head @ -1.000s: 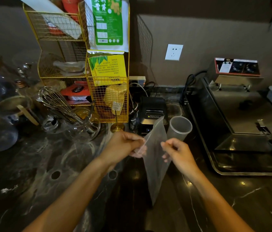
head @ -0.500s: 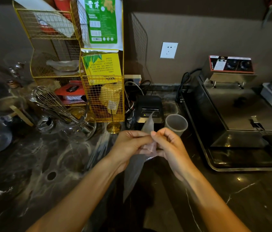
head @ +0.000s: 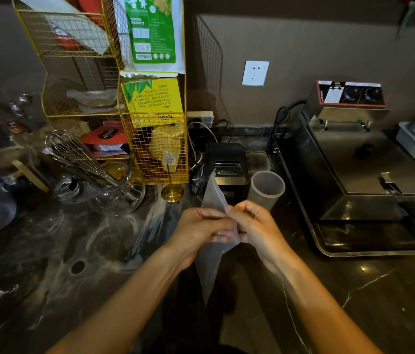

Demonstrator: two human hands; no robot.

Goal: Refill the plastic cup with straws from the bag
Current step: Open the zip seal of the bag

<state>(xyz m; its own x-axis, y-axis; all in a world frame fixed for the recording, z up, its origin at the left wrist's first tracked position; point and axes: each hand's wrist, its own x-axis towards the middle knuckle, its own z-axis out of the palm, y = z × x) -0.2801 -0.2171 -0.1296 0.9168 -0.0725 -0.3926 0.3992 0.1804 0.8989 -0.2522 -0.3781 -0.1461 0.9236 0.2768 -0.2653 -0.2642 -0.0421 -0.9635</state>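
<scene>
A thin translucent plastic bag [head: 210, 264] hangs between my hands above the dark marble counter, its top corner sticking up toward the printer. My left hand [head: 198, 232] and my right hand [head: 252, 226] both pinch the bag near its upper part, fingertips close together. No straws show inside the bag. The frosted plastic cup [head: 266, 189] stands upright just beyond my right hand, and looks empty.
A black receipt printer [head: 228, 163] sits behind the cup. A steel fryer on a tray [head: 369, 175] fills the right side. A yellow wire rack [head: 150, 118] with packets, a whisk [head: 81, 159] and glassware stand at the left.
My hands came together from holding the bag spread apart. The bag is now bunched and narrower between them. The view dropped slightly toward the counter.
</scene>
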